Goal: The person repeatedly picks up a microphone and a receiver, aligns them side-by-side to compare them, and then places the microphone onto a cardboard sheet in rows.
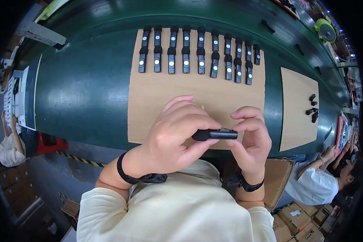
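A small black clip-on microphone with a round foam windscreen lies sideways in front of my chest, over the near edge of the cardboard sheet. My left hand pinches it between thumb and index finger, near the foam end. At its plain right end, the thumb and index finger of my right hand close around the tip. Beyond my hands, two rows of similar microphones stretch across the far part of the sheet, foam ends pointing away, each with a pale round spot.
On the green table, a second cardboard sheet at the right carries several small black pieces. More dark pieces lie along the far right. A green fan stands there. People sit at both sides; cardboard boxes fill the lower right.
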Demonstrator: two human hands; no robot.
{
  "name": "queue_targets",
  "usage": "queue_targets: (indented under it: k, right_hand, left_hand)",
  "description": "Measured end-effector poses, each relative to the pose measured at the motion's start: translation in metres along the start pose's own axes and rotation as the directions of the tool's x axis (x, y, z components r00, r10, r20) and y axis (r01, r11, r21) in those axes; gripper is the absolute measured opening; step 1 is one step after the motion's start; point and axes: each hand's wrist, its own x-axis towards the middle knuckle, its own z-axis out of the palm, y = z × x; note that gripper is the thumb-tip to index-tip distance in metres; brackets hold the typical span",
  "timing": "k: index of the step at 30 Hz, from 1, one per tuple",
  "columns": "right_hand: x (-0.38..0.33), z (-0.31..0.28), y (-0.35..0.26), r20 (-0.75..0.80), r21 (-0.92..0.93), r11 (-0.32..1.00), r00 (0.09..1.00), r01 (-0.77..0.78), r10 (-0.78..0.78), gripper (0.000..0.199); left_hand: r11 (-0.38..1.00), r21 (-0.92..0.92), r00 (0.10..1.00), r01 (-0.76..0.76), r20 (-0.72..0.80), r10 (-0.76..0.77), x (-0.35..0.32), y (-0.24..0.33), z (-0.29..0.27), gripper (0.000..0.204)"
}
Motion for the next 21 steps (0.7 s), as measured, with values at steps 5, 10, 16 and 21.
queue_targets:
  k: [5,10,16,21]
  right_hand:
    - [0.007,0.004,-0.01,0.017,0.006,0.995,0.995,0.102,-0.102,0.029]
    - [0.012,0.0,-0.01,0.053,-0.079,0.988,0.99,0.134,-0.13,0.029]
    - [0.015,-0.042,0.001,0.022,-0.145,0.989,0.999,-0.031,0.034,0.022]
    - [0.04,-0.087,0.035,-0.011,-0.483,0.875,1.0,-0.031,0.029,0.023]
  left_hand:
    - [0.999,-0.013,0.997,0.036,0.066,-0.035,0.0,-0.006,0.004,0.027]
    - [0.999,0.024,0.998,0.041,0.055,-0.042,0.003,-0.01,0.01,0.027]
    - [0.996,0.088,1.0,-0.001,0.027,-0.002,0.005,-0.011,0.0,0.027]
    - [0.99,0.137,0.999,0.043,0.019,-0.046,0.004,-0.01,-0.009,0.024]
